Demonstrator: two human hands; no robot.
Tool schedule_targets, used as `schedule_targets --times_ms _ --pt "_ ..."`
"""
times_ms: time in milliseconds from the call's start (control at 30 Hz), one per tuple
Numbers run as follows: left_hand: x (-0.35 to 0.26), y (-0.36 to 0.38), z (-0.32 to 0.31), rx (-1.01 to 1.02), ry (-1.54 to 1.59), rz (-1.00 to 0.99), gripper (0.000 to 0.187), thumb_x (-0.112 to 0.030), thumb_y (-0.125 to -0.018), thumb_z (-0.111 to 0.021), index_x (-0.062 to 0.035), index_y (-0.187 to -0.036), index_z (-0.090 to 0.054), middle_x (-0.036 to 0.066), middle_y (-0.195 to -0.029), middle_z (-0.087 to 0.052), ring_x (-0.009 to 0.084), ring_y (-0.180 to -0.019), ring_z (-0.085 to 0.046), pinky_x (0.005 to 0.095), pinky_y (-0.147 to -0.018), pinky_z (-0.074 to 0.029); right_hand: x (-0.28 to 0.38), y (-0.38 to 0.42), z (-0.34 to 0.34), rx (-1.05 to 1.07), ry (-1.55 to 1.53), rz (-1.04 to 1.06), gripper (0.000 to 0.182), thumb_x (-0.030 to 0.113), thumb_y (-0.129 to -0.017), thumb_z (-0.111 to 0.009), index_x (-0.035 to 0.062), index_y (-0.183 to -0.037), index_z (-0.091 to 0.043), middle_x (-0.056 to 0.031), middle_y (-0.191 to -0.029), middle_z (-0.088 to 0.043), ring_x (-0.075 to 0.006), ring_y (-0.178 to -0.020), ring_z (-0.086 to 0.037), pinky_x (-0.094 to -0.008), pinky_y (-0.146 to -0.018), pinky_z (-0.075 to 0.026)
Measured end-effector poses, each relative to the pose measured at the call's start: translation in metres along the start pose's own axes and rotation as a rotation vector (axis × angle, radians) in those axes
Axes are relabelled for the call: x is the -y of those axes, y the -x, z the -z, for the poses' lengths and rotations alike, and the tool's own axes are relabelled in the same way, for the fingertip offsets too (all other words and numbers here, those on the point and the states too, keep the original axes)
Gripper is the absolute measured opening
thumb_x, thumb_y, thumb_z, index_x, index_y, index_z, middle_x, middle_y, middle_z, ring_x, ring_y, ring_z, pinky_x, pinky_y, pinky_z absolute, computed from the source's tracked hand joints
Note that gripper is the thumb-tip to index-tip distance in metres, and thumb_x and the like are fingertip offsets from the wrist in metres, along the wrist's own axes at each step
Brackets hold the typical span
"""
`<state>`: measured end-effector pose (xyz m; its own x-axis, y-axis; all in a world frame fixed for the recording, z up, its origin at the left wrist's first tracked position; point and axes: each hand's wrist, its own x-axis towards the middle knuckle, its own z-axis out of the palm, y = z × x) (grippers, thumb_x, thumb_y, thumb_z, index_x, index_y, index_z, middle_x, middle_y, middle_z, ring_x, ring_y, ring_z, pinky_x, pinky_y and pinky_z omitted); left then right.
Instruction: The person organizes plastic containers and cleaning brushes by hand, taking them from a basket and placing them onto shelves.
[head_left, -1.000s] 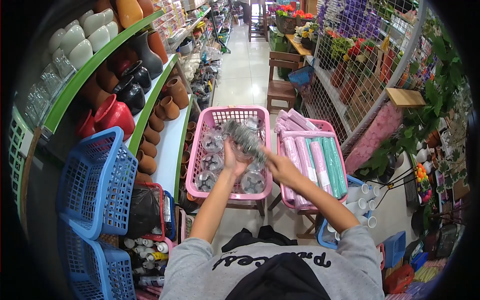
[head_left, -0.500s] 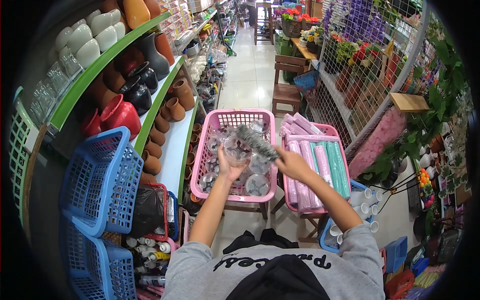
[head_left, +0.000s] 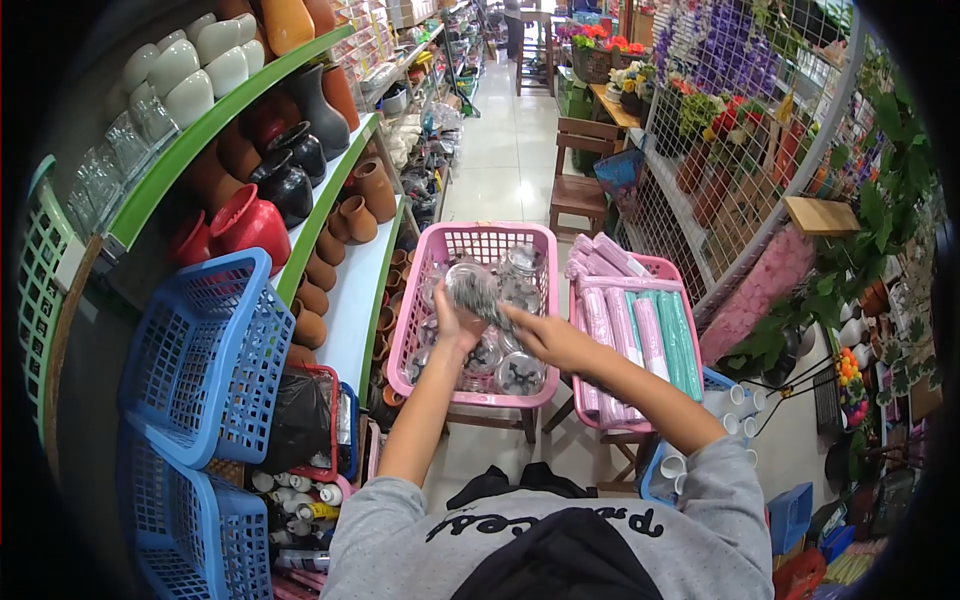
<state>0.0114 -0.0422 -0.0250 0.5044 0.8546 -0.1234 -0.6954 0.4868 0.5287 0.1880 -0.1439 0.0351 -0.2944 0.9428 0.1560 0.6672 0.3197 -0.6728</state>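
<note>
Over the pink basket (head_left: pixel 403 300) of clear round containers, my left hand (head_left: pixel 456 322) holds one clear round container (head_left: pixel 468 272) near the basket's middle. My right hand (head_left: pixel 535 335) grips a dark grey bristly brush (head_left: pixel 478 297), blurred by motion, whose head lies across that container. Several more clear containers (head_left: pixel 520 373) with dark patterns lie in the basket below. To the right, a second pink basket (head_left: pixel 668 262) bears pink and teal wrapped rolls (head_left: pixel 674 340).
Blue baskets (head_left: pixel 205 370) are stacked at the left, beside shelves of clay pots (head_left: pixel 373 190) and red vases (head_left: pixel 250 225). A wooden chair (head_left: pixel 580 190) stands beyond the baskets. White cups (head_left: pixel 735 395) sit in a blue basket at the right, below a wire rack (head_left: pixel 740 190).
The brush in my right hand has moved left and down, lower over the container. My left hand still holds the container, now slightly to the left. The view has shifted slightly.
</note>
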Motion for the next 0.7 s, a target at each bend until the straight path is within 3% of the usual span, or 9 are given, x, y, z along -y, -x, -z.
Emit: schedule_targets --times_ms 67,200,233,267,367,467,533,567,700 --pt "-0.007 0.013 -0.004 0.045 -0.031 -0.024 0.07 -0.064 -0.085 -0.029 -0.0111 -0.127 -0.046 0.01 -0.116 -0.056 0.0256 -0.102 -0.055 0.0424 -0.083 -0.047 -0.002 0.012 0.015 0.139 0.118 0.058 0.051 0.022 -0.089 -0.049 0.0196 -0.137 -0.036 -0.0255 -0.075 -0.06 -0.0415 -0.071 -0.06 -0.0462 -0.068 -0.048" --pt "0.02 0.013 0.01 -0.066 -0.124 0.074 0.064 -0.061 -0.087 -0.03 -0.012 -0.121 -0.051 0.008 -0.113 -0.058 0.0227 -0.101 -0.056 0.041 -0.082 -0.047 -0.011 -0.011 0.006 -0.091 0.038 -0.086 0.05 0.019 -0.087 -0.051 0.0177 -0.136 -0.039 -0.0256 -0.07 -0.058 -0.0391 -0.062 -0.059 -0.0434 -0.06 -0.047" --pt "0.027 0.008 0.017 -0.038 -0.077 0.057 0.063 -0.06 -0.087 -0.031 -0.0118 -0.123 -0.048 0.007 -0.113 -0.057 0.0218 -0.1 -0.056 0.0402 -0.083 -0.047 0.004 -0.016 -0.005 -0.145 -0.042 0.118 0.05 0.018 -0.087 -0.051 0.0171 -0.135 -0.04 -0.0252 -0.07 -0.058 -0.0379 -0.061 -0.059 -0.0428 -0.059 -0.047" --pt "0.029 0.0 0.023 -0.008 -0.032 0.037 0.062 -0.059 -0.087 -0.033 -0.0116 -0.125 -0.045 0.006 -0.112 -0.056 0.0208 -0.098 -0.055 0.0393 -0.084 -0.046 0.016 -0.005 -0.005 0.008 -0.026 0.041 0.048 0.018 -0.087 -0.051 0.0156 -0.134 -0.041 -0.0255 -0.07 -0.057 -0.0383 -0.061 -0.059 -0.0435 -0.059 -0.046" --pt "0.013 0.011 0.013 -0.012 0.107 0.084 0.061 -0.06 -0.087 -0.033 -0.0121 -0.121 -0.05 0.007 -0.113 -0.056 0.02 -0.099 -0.055 0.0396 -0.082 -0.047 0.009 0.006 -0.01 -0.041 0.029 0.303 0.046 0.018 -0.088 -0.05 0.0163 -0.133 -0.042 -0.0262 -0.07 -0.057 -0.0388 -0.061 -0.059 -0.0432 -0.059 -0.046" --pt "0.014 0.018 0.006 0.051 0.086 0.092 0.063 -0.062 -0.086 -0.032 -0.0138 -0.122 -0.05 0.006 -0.116 -0.055 0.0219 -0.102 -0.055 0.0423 -0.083 -0.047 -0.004 0.006 -0.002 -0.027 0.128 0.233 0.048 0.018 -0.088 -0.05 0.0186 -0.135 -0.04 -0.0263 -0.072 -0.057 -0.0392 -0.064 -0.059 -0.0447 -0.061 -0.046" --pt "0.016 0.028 -0.017 0.051 0.024 0.052 0.061 -0.063 -0.085 -0.032 -0.0179 -0.12 -0.053 0.005 -0.118 -0.055 0.0223 -0.103 -0.054 0.0432 -0.082 -0.047 -0.012 -0.007 -0.005 -0.21 0.001 -0.092 0.052 0.018 -0.088 -0.05 0.0232 -0.138 -0.036 -0.0244 -0.079 -0.06 -0.0381 -0.07 -0.06 -0.0462 -0.066 -0.047" --pt "0.017 0.025 -0.017 0.026 0.043 0.042 0.061 -0.063 -0.084 -0.033 -0.0171 -0.119 -0.054 0.006 -0.117 -0.056 0.0225 -0.103 -0.055 0.0427 -0.082 -0.047 -0.013 -0.006 -0.011 -0.188 -0.009 -0.045 0.051 0.016 -0.087 -0.052 0.0191 -0.137 -0.038 -0.0225 -0.089 -0.062 -0.0393 -0.08 -0.061 -0.046 -0.071 -0.048" --pt "0.008 0.021 0.001 0.099 0.114 0.022 0.064 -0.063 -0.085 -0.032 -0.0137 -0.12 -0.054 0.008 -0.113 -0.059 0.0242 -0.106 -0.055 0.0433 -0.087 -0.047 0.006 0.012 -0.013 -0.079 0.125 0.202 0.052 0.014 -0.087 -0.052 0.0165 -0.137 -0.037 -0.0221 -0.092 -0.062 -0.039 -0.08 -0.061 -0.0441 -0.07 -0.049"
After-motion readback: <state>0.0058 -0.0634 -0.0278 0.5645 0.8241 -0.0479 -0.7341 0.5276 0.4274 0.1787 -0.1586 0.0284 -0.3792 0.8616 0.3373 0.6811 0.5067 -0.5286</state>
